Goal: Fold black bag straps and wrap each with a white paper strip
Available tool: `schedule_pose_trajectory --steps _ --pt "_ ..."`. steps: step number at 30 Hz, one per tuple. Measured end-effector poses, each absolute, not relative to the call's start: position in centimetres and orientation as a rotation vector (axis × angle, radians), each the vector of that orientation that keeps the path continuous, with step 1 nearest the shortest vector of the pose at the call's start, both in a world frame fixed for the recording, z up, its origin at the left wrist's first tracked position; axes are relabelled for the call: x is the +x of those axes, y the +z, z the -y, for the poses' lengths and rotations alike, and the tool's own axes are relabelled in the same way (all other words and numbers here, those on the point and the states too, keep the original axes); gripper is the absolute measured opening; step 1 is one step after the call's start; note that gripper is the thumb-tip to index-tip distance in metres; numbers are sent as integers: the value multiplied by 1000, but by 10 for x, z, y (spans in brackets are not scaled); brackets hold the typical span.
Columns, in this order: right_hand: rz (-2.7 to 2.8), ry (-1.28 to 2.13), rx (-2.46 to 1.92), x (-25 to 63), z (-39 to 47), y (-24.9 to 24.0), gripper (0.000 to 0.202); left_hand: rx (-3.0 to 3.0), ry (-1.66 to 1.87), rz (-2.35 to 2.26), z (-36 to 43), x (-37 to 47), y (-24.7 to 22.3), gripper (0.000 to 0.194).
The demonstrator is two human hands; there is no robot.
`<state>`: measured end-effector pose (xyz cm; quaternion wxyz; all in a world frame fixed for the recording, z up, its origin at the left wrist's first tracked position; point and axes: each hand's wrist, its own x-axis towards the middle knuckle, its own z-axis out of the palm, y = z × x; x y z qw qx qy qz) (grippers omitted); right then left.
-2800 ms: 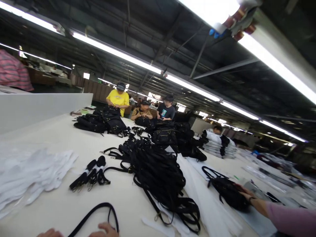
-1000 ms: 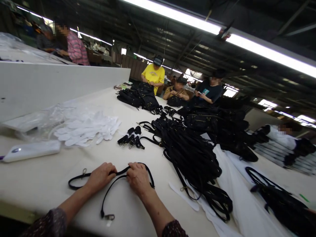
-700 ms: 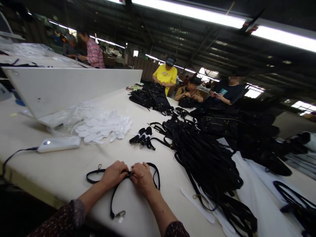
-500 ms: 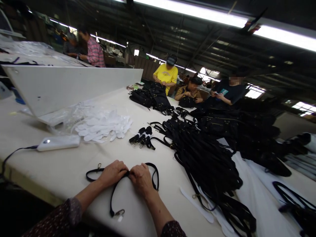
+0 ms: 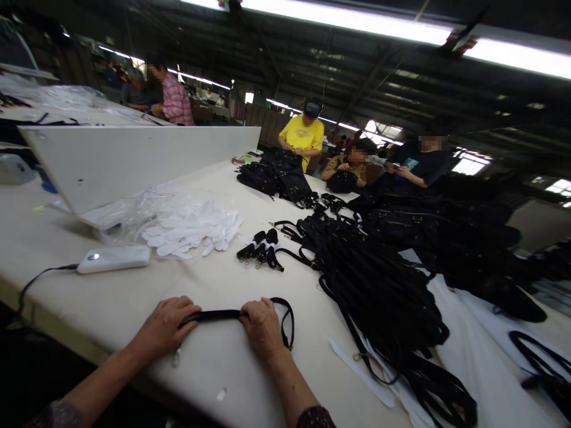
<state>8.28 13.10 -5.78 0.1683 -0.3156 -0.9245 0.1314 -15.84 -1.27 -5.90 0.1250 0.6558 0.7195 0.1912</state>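
A black strap [image 5: 219, 315] runs straight between my two hands over the pale table. My left hand [image 5: 167, 327] is closed on its left end, and a metal clip [image 5: 177, 356] hangs just below the fingers. The fingers of my right hand [image 5: 260, 324] are wrapped round the strap farther right, where the rest of it loops beyond the knuckles. A small white piece [image 5: 221, 394] lies on the table below. Past my hands sits a small bundle of black straps with clips [image 5: 260, 248].
A large heap of black straps [image 5: 370, 285] covers the right side. White strips in clear plastic [image 5: 194, 229], a white device with a cable [image 5: 113, 260] and a white board [image 5: 143, 166] are at the left. People stand or sit beyond black bags [image 5: 285, 175].
My left hand has moved left and down, pulling the strap straight. The left loop is gone, and the clip end that hung between my hands is now by my left hand.
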Motion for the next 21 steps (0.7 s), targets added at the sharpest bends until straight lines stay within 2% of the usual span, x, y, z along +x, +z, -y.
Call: schedule_pose_trajectory --steps 8,14,21 --pt "2618 373 -858 82 -132 -57 6 1925 609 -2090 45 -219 -75 31" --pt "2629 368 -827 83 -133 -58 8 1846 590 -2165 50 -218 -69 43" --pt "2632 366 -856 83 -129 -54 8 1838 603 -2183 60 -207 -62 42"
